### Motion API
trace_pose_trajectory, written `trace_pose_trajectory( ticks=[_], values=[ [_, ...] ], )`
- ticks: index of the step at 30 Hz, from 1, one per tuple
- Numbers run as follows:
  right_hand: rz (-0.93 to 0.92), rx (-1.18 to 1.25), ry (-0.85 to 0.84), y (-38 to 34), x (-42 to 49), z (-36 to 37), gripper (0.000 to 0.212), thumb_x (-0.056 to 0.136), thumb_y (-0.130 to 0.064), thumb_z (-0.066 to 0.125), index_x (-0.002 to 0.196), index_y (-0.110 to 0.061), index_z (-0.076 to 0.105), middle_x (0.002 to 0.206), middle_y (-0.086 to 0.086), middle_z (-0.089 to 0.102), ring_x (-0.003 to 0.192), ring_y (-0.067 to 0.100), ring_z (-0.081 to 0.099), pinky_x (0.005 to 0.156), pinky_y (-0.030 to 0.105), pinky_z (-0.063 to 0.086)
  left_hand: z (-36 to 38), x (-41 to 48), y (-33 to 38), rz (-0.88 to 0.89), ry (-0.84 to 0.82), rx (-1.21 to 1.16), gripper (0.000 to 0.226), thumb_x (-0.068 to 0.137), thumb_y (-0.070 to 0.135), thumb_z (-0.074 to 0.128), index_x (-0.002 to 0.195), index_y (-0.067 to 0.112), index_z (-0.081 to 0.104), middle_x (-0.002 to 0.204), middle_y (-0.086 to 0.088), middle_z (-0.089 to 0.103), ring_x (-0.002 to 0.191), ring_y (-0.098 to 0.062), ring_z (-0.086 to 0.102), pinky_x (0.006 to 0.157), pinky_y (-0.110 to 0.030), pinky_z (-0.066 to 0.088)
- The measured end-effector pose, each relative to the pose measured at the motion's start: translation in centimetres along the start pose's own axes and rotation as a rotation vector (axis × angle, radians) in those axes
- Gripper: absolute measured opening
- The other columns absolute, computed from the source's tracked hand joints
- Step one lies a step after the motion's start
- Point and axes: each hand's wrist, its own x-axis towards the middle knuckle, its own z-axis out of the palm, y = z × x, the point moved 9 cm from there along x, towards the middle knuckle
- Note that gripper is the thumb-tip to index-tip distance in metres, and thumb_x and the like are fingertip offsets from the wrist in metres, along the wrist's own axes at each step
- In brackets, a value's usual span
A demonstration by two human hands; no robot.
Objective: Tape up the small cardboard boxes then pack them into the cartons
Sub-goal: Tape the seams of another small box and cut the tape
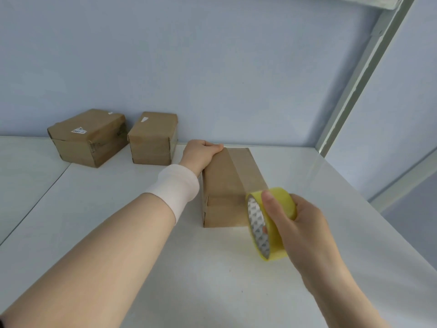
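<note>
Your left hand [201,153] clamps the far end of the small cardboard box [227,185] mid-table; your right hand [298,223] grips the yellow tape roll [269,223], its strip [246,169] spanning the top; two taped boxes [153,138] wait behind; no cartons visible, packing apparently unstarted.

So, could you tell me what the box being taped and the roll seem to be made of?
The box looks like matte brown cardboard, with folded flap edges showing. The roll appears to be glossy, translucent yellowish plastic tape on a printed, probably card core.
</note>
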Motion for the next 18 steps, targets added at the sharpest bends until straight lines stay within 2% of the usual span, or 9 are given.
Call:
trace_pose_trajectory(
  ticks=[2, 4, 7, 9, 11, 13, 14, 16, 18],
  values=[
    [0.04, 0.047, -0.016, 1.2, -0.5, 0.8, 0.047, 0.079, -0.052, 0.056, 0.074, -0.005, 0.057, 0.051, -0.008, 0.054, 0.046, 0.006, 0.048, 0.044, 0.015, 0.036, -0.1, 0.0, -0.1, -0.008, 0.004, 0.011, 0.02, 0.084, 0.034, 0.067, 0.086, 0.015, 0.065, 0.099, -0.005, 0.067, 0.086, -0.017, 0.061, 0.061, -0.021, 0.043],
    [0.039, 0.082, -0.005, 1.5, -0.8, 1.4, 0.036, 0.085, -0.038, 0.059, 0.069, -0.007, 0.052, 0.04, -0.015, 0.049, 0.037, -0.001, 0.047, 0.036, 0.007, 0.029, 0.1, 0.1, -0.3, -0.007, -0.003, 0.02, 0.019, 0.084, 0.033, 0.067, 0.087, 0.015, 0.064, 0.1, -0.005, 0.066, 0.088, -0.018, 0.062, 0.063, -0.021, 0.043],
    [0.047, 0.128, 0.003, 1.8, -0.8, 1.7, 0.032, 0.086, -0.035, 0.06, 0.071, -0.008, 0.051, 0.039, -0.017, 0.05, 0.035, -0.003, 0.049, 0.035, 0.007, 0.03, -0.3, -0.5, 1.3, 0.094, 0.04, 0.165, 0.022, 0.09, 0.03, 0.06, 0.099, 0.011, 0.063, 0.11, -0.007, 0.064, 0.101, -0.02, 0.059, 0.081, -0.026, 0.045],
    [0.063, 0.17, -0.007, 2.0, -1.0, 1.7, 0.031, 0.085, -0.037, 0.061, 0.075, -0.009, 0.055, 0.044, -0.013, 0.057, 0.038, -0.002, 0.054, 0.037, 0.01, 0.035, -1.3, -2.6, 4.4, 0.365, 0.137, 0.374, 0.028, 0.092, 0.034, 0.056, 0.108, 0.012, 0.062, 0.121, -0.005, 0.059, 0.117, -0.019, 0.051, 0.097, -0.025, 0.036],
    [0.062, 0.187, -0.03, 2.1, -1.1, 1.8, 0.029, 0.085, -0.038, 0.06, 0.079, -0.01, 0.056, 0.048, -0.008, 0.061, 0.041, 0.0, 0.057, 0.039, 0.011, 0.037, -0.8, -6.4, 6.8, 0.652, 0.006, 0.439, 0.042, 0.086, 0.05, 0.058, 0.118, 0.022, 0.06, 0.134, 0.002, 0.052, 0.133, -0.013, 0.036, 0.105, -0.021, 0.023],
    [0.038, 0.189, -0.057, 2.0, -1.1, 2.1, 0.025, 0.087, -0.035, 0.059, 0.079, -0.012, 0.056, 0.045, -0.012, 0.06, 0.04, -0.003, 0.054, 0.038, 0.009, 0.035, 1.0, -9.9, 6.0, 0.776, -0.276, 0.604, 0.07, 0.069, 0.069, 0.06, 0.129, 0.033, 0.052, 0.147, 0.008, 0.038, 0.141, -0.008, 0.018, 0.11, -0.023, 0.012],
    [0.028, 0.204, -0.07, 1.9, -1.0, 2.1, 0.023, 0.088, -0.034, 0.058, 0.079, -0.013, 0.056, 0.045, -0.014, 0.06, 0.04, -0.003, 0.054, 0.039, 0.008, 0.035, 1.6, -11.1, 4.8, 0.796, -0.369, 0.748, 0.079, 0.065, 0.071, 0.062, 0.134, 0.035, 0.047, 0.15, 0.009, 0.031, 0.142, -0.008, 0.012, 0.111, -0.024, 0.009],
    [0.046, 0.297, -0.134, 1.8, -0.8, 2.5, 0.019, 0.089, -0.03, 0.057, 0.087, -0.012, 0.06, 0.052, -0.01, 0.065, 0.046, 0.0, 0.058, 0.044, 0.008, 0.039, 1.5, -11.9, 3.1, 0.796, -0.416, 0.865, 0.075, 0.071, 0.055, 0.069, 0.138, 0.034, 0.042, 0.151, 0.011, 0.028, 0.143, -0.01, 0.013, 0.112, -0.022, 0.011],
    [0.059, 0.381, -0.223, 1.0, -0.5, 2.7, 0.015, 0.09, -0.023, 0.058, 0.096, -0.01, 0.063, 0.064, -0.003, 0.071, 0.056, 0.006, 0.065, 0.049, 0.012, 0.045, 0.6, -11.9, 3.8, 0.816, -0.337, 0.778, 0.063, 0.077, 0.039, 0.07, 0.134, 0.027, 0.048, 0.146, 0.009, 0.039, 0.139, -0.012, 0.027, 0.113, -0.023, 0.02]
  ],
)
